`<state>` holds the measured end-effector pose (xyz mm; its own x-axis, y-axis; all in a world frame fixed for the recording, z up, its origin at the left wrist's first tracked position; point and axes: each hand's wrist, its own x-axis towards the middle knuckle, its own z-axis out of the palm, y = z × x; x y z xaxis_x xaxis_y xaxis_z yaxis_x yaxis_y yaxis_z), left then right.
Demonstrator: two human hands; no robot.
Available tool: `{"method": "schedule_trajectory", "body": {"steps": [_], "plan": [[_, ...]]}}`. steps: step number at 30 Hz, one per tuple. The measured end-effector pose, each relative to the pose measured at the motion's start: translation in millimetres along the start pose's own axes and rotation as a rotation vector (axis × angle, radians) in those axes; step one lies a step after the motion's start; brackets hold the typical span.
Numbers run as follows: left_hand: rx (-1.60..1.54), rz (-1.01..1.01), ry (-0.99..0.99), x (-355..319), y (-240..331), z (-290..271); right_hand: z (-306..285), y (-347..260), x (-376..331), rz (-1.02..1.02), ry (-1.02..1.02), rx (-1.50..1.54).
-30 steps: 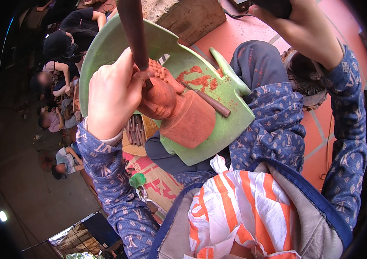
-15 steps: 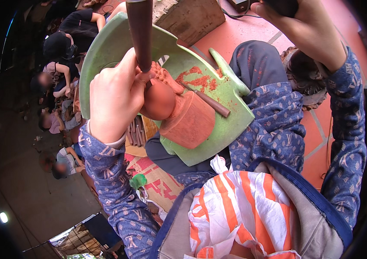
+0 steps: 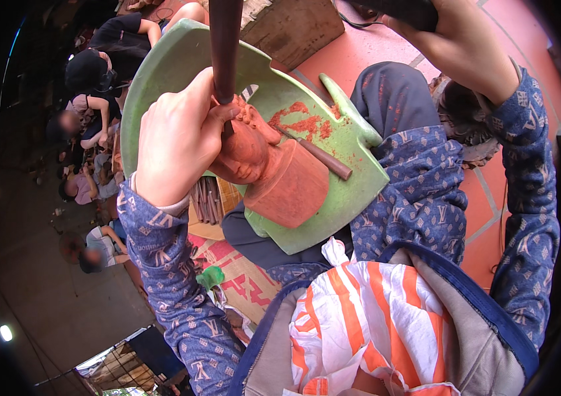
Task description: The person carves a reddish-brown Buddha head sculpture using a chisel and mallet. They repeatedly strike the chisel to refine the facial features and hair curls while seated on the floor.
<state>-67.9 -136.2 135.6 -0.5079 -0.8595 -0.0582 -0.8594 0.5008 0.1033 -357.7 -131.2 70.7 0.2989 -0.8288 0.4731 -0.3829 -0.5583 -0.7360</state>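
A reddish-brown carved wooden bust (image 3: 287,188) lies tilted in a green plastic chair seat (image 3: 353,208). My left hand (image 3: 178,142) is closed round the lower end of a chisel (image 3: 225,49), whose long dark handle rises past the top edge. The chisel's tip meets the carved head near its hairline, partly hidden by my fingers. Up at the right, my right hand (image 3: 468,49) grips a dark mallet (image 3: 415,12), cut off by the picture's edge and apart from the chisel. Beside the bust, a second chisel (image 3: 328,160) with a brown handle rests on the chair.
Red wood shavings (image 3: 307,124) are scattered on the green plastic. A wooden block (image 3: 290,33) stands behind it on red tiles. Several tools (image 3: 206,201) lie bundled below my left wrist. A dark carved piece (image 3: 468,122) sits beyond my knee. Several people sit at left.
My right hand has brought the mallet leftward, closer to the chisel. The chisel's handle leans slightly more to the right, and my left hand has shifted a little.
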Motion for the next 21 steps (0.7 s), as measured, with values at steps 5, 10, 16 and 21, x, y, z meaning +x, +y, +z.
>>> {"method": "schedule_trajectory", "body": {"steps": [5, 10, 16, 21], "plan": [[-0.021, 0.015, -0.022, 2.5, 0.3, -2.6, 6.4, 17.6, -3.0, 0.028, 0.072, -0.020], [-0.116, -0.013, -0.037, 3.0, -4.2, -2.4, 6.6, 26.6, -4.5, -0.005, 0.102, 0.080], [-0.071, 0.024, -0.023, 2.6, -4.2, -1.5, 13.6, 8.4, -2.4, 0.034, 0.194, 0.044], [0.002, 0.046, -0.015, 5.0, 1.4, -0.3, 6.8, 16.8, -2.1, 0.062, 0.093, 0.010]]}}
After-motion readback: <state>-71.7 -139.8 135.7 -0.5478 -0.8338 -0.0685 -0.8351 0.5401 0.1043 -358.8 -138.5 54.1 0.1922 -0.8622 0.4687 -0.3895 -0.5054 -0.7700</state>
